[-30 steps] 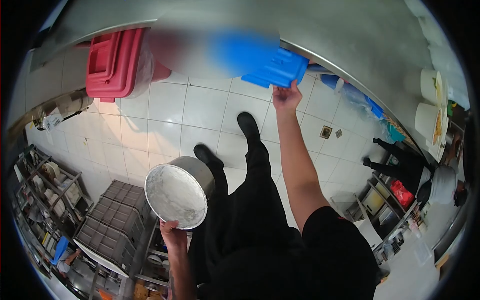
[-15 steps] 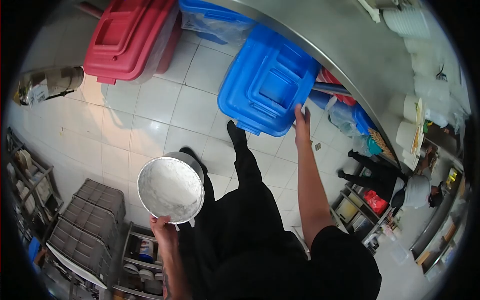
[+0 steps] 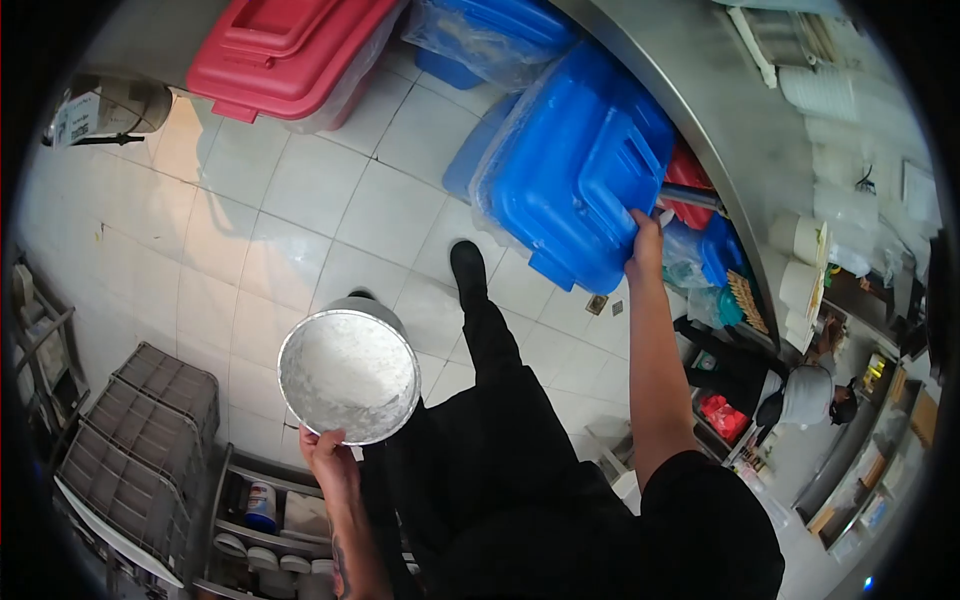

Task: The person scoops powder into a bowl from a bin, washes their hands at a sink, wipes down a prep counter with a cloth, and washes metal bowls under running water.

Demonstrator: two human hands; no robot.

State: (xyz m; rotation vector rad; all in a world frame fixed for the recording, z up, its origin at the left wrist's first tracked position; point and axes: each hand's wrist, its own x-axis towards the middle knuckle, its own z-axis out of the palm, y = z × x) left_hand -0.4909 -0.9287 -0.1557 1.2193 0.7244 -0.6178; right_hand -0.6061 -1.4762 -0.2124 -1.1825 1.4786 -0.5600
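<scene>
My left hand (image 3: pixel 330 460) is closed on the near rim of a round metal pot (image 3: pixel 350 365), its inside coated with white powder. The pot is held over the floor by my left leg, mouth facing up toward me. My right hand (image 3: pixel 647 245) grips the right edge of a blue plastic lid (image 3: pixel 575 180), which sits tilted on a storage bin. Part of the bin's wall and its clear plastic liner (image 3: pixel 500 155) show at the lid's left side. What is inside this bin is hidden by the lid.
A red-lidded bin (image 3: pixel 290 60) stands at the back left, with another blue-lidded bin (image 3: pixel 520 25) beside it. A steel counter (image 3: pixel 720 120) curves along the right. Grey racks (image 3: pixel 140 430) stand at lower left. Another person (image 3: pixel 800 395) works at the far right.
My right hand has moved from beside the blue lid to gripping its edge, and the lid has tilted, exposing the bin's side. The pot stays in my left hand.
</scene>
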